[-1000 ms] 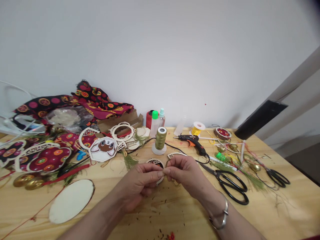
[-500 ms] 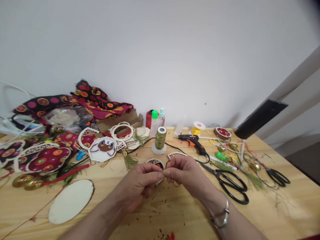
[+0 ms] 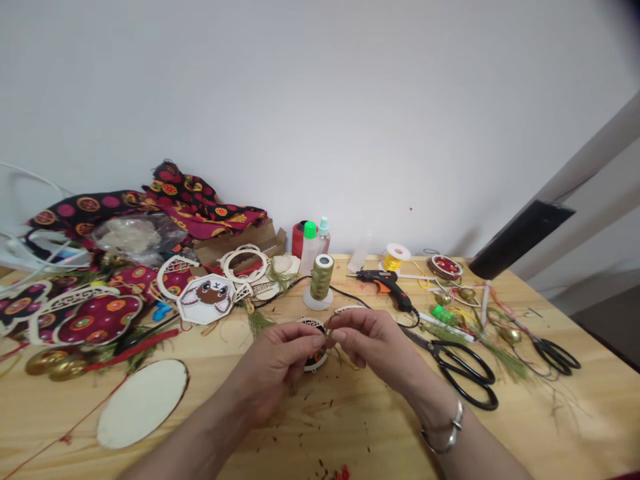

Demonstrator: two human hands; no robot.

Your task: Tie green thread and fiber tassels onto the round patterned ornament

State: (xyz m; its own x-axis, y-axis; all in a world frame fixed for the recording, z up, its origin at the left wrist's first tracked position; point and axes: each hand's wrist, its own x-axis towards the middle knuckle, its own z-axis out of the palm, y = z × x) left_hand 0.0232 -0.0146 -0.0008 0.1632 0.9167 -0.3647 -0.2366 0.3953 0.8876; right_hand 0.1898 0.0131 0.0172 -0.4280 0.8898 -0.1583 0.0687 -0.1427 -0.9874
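My left hand (image 3: 273, 360) is closed in a pinch, its thumb and forefinger on a thin olive cord (image 3: 342, 360). Close on its right, my right hand (image 3: 375, 343) pinches the same cord, and a loop of it droops below the fingers. Behind the fingertips is a small round ornament (image 3: 316, 362) with a fretwork rim and dark patterned cloth; whether the left fingers also touch it cannot be made out. Just beyond the hands stands a spool of olive thread (image 3: 321, 278). A pale fretwork piece (image 3: 353, 309) lies partly hidden behind the right hand.
Black-handled scissors (image 3: 465, 370) and a glue gun (image 3: 385, 283) lie on the right. A white oval disc (image 3: 143, 403) is at the left front. Patterned ornaments (image 3: 100, 320) and a lamb-faced piece (image 3: 206, 300) crowd the left. Bottles (image 3: 309, 250) stand by the wall.
My right fingers have shifted slightly and loosened apart from the left fingertips. More of the round ornament and of the cord loop shows between the hands.
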